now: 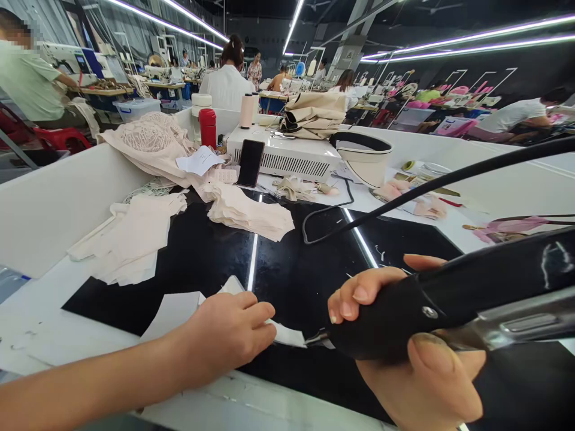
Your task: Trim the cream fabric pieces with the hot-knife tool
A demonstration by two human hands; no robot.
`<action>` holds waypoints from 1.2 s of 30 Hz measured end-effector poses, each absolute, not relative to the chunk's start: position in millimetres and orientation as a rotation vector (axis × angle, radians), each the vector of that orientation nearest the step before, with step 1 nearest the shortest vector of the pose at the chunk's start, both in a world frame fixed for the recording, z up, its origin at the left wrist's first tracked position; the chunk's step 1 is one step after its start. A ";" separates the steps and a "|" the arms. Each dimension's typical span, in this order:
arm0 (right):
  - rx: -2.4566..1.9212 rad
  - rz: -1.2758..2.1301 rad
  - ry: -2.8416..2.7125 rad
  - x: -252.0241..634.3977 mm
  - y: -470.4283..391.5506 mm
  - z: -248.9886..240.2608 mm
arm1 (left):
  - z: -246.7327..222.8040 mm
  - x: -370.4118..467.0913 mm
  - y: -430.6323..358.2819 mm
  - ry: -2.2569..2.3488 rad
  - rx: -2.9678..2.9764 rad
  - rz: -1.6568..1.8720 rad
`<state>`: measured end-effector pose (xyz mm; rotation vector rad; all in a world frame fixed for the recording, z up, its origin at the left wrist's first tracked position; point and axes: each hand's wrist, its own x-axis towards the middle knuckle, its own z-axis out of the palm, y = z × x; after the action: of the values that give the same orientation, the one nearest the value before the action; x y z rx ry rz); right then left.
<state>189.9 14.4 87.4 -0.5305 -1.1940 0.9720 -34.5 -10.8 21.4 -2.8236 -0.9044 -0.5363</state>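
Note:
My right hand (417, 353) is wrapped round a black handheld tool (381, 329) with a metal lever and a cable. The tool's narrow metal tip (320, 339) meets the right end of a pale strip (290, 335) on the glossy black sheet (296, 275). My left hand (236, 329) has its fingers closed on the strip's left part, partly hiding it. White paper (173, 311) lies beside and beneath that hand. Farther off are a stack of cream fabric pieces (251, 212) and another pile of cream pieces (132, 233) to the left.
A phone (250, 163) leans on a white vented box (287, 158). Nearby stand a red bottle (207, 127) and a cream round container (366, 157). The tool's black cable (449, 178) crosses the right side. White side walls (58, 203) edge the table; people sit beyond.

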 end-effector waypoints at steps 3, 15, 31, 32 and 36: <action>-0.526 0.972 -1.184 187.9 15.2 87.1 | 21.7 -35.0 -11.6 -0.837 -2.776 -0.516; -0.559 0.951 -1.197 190.0 13.6 84.8 | 28.4 -34.4 -7.1 -0.816 -2.791 -0.571; -0.525 0.970 -1.190 189.2 14.0 82.8 | 22.7 -36.3 -3.1 -0.699 -2.674 -0.710; -0.518 0.966 -1.190 188.8 14.0 82.9 | 22.2 -36.6 -3.4 -0.696 -2.674 -0.703; -0.516 0.964 -1.197 188.6 14.4 82.9 | 21.3 -36.8 -5.2 -0.706 -2.689 -0.626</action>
<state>188.6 14.4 82.9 -0.5157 -1.1968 0.9642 -36.8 -5.2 21.3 -2.6888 -0.7056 -0.6260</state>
